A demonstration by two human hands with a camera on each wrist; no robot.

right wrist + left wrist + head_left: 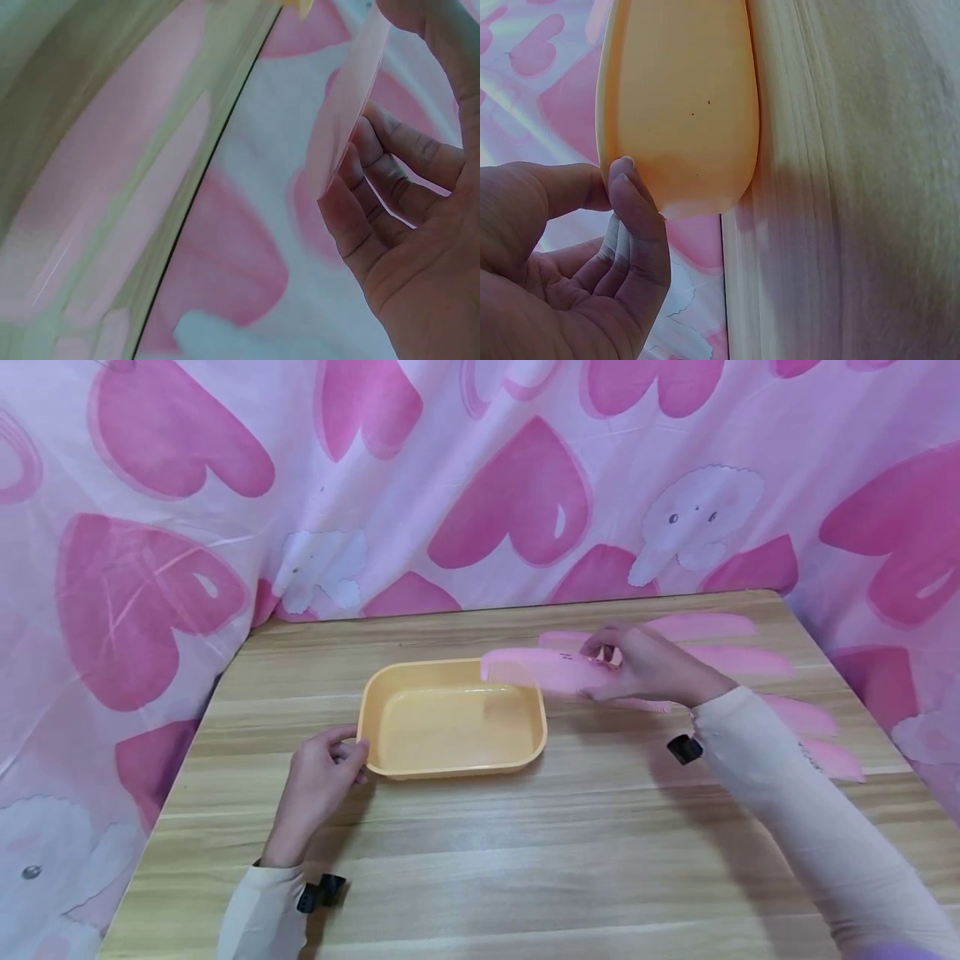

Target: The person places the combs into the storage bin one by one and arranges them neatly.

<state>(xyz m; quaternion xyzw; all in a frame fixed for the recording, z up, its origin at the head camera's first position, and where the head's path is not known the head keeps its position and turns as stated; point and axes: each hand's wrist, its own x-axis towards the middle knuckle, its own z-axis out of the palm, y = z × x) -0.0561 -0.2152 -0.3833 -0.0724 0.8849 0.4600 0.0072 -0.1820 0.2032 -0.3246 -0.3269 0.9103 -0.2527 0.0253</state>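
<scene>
In the head view a shallow yellow plastic tray sits on the table. My left hand pinches its left rim; in the left wrist view the thumb and forefinger of the left hand meet at the tray's edge. My right hand holds a pink comb by one end, raised above the table. The comb's other end overlaps the tray's back right corner, teeth facing down. In the right wrist view the comb lies between the thumb and fingers of the right hand.
Several more pink combs lie on the right of the wooden table, among them one comb at the back and another comb at the right, partly hidden by my right arm. A pink heart-print curtain hangs behind the table.
</scene>
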